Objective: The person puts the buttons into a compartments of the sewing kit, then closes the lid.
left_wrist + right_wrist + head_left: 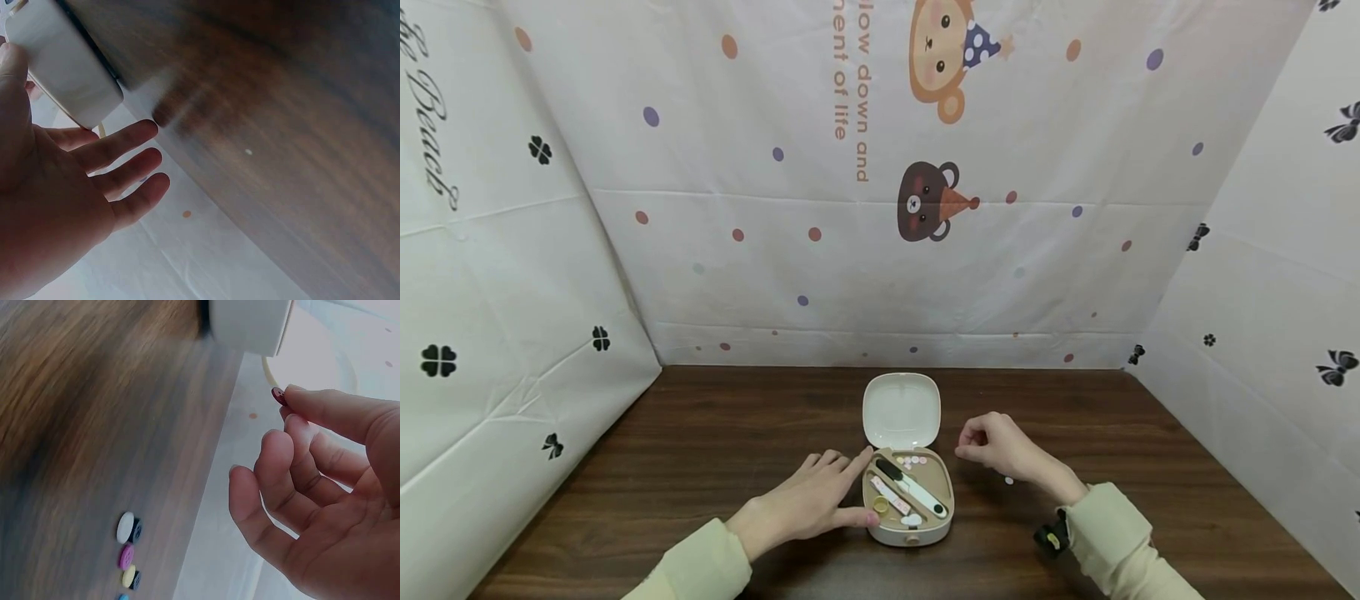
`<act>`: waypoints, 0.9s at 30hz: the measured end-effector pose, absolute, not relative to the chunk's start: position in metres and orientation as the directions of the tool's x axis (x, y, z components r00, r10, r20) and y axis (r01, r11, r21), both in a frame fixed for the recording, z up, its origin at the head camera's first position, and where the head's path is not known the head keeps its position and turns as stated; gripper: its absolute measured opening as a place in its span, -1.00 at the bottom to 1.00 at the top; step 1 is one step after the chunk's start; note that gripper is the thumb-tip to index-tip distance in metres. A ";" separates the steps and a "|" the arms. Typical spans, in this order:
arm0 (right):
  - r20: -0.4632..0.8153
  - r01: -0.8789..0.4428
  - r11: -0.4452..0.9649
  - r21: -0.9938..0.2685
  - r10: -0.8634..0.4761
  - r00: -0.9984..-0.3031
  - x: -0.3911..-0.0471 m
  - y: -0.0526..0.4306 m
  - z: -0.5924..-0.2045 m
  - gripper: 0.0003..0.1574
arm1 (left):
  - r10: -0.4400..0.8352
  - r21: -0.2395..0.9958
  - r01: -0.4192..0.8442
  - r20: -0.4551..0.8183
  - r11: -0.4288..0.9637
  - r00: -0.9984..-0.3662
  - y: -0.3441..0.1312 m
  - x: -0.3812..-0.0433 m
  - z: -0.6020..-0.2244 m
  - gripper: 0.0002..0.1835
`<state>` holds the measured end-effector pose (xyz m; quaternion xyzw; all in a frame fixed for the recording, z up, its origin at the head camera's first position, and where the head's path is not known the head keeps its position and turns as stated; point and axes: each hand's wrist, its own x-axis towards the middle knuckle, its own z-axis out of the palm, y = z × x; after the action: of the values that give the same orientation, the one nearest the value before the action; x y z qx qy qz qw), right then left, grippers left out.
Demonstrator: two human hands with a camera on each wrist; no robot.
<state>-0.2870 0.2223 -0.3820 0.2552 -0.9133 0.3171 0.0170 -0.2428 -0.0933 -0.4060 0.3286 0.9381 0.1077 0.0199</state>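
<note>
A small white sewing box stands on the table with its lid raised at the back. My left hand rests along the box's left side, thumb near the front corner and index finger near the back one, fingers fairly straight. The left wrist view shows the box's white wall between thumb and fingers. Right of the box, my right hand pinches a dark red button between thumb and index finger. Inside the box lie a white tool with a black end, a gold ring-like piece and several small buttons.
Loose buttons lie on the dark wood table, among them a white button, a magenta button and a yellow button. Patterned white cloth hangs behind the table and on both sides. A dark object sits by the right cuff.
</note>
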 end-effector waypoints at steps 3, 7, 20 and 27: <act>0.203 -0.491 0.663 -0.565 -0.465 -0.862 -0.286 0.218 -0.381 -0.83 | 0.624 0.217 0.616 0.035 0.758 -0.781 -0.093 -0.243 -0.405 0.04; 0.213 -0.506 0.655 -0.562 -0.476 -0.853 -0.286 0.213 -0.380 -0.83 | 0.625 0.219 0.616 0.035 0.757 -0.780 -0.093 -0.243 -0.405 0.04; 0.223 -0.538 0.616 -0.576 -0.515 -0.828 -0.282 0.193 -0.378 -0.84 | 0.628 0.206 0.622 0.040 0.756 -0.777 -0.094 -0.242 -0.403 0.03; 0.188 -0.537 0.602 -0.591 -0.544 -0.818 -0.281 0.184 -0.379 -0.85 | 0.630 0.193 0.625 0.042 0.757 -0.776 -0.094 -0.241 -0.403 0.02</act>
<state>-0.2811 0.1844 -0.3793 0.3020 -0.8949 0.3285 -0.0057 -0.2407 -0.0940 -0.4032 0.3346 0.9371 0.0984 0.0130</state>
